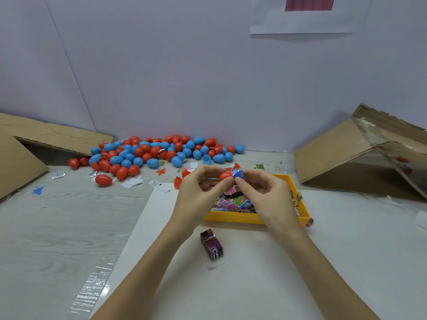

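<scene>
Alignment is what matters here: we hold the red plastic egg half [224, 176] pinched in our left hand [198, 192], its open side seemingly facing right, and the small blue printed packet [238, 173] pinched in our right hand [265, 192], touching it. Both hands are clamped on their pieces, raised above the far end of the yellow plastic tray [233, 217] on the counter [69, 215]. The packet lies directly right of the shell, so we judge the coming push runs leftward, along the line between our thumbs
</scene>
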